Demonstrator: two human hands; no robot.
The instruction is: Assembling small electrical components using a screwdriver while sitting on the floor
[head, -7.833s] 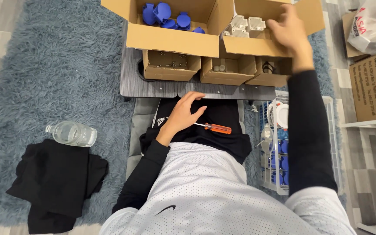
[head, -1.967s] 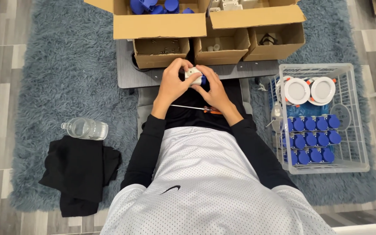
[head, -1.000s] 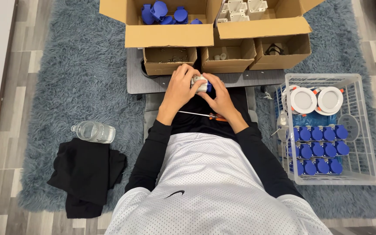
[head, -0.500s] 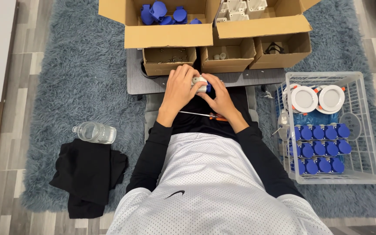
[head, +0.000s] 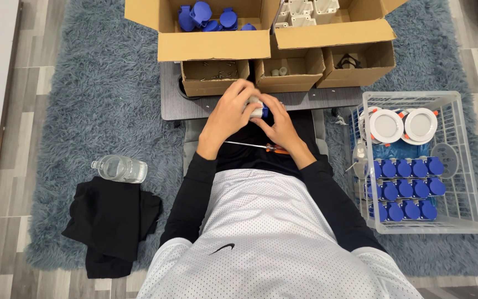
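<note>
Holding: both hands together on a small white-and-blue part (head: pixel 259 109), over the lap, just below the grey board (head: pixel 305 99)
Left hand (head: pixel 229 113): fingers curled over the part from the left, clamped on it
Right hand (head: pixel 276 123): fingers bent around the part from the right, tips touching it, thumb near the left hand
Part: mostly hidden by fingers; white side and a bit of blue show
Screwdriver (head: pixel 255 146): lies across the lap under the wrists, orange handle by the right wrist, untouched
Small boxes: three open cartons in a row on the board; middle one (head: pixel 289 69) right above the hands
Big boxes: left one (head: pixel 217 33) has blue pieces (head: pixel 203 14); right one (head: pixel 333 30) has white housings (head: pixel 305 8)
Basket (head: pixel 466 166): white wire, to the right on the rug; rows of blue caps (head: pixel 405 188), two white round discs (head: pixel 402 125) at the top
Bottle (head: pixel 120 169): clear, on its side, left on the rug (head: pixel 95 99)
Cloth (head: pixel 112 221): black, just below the bottle
</note>
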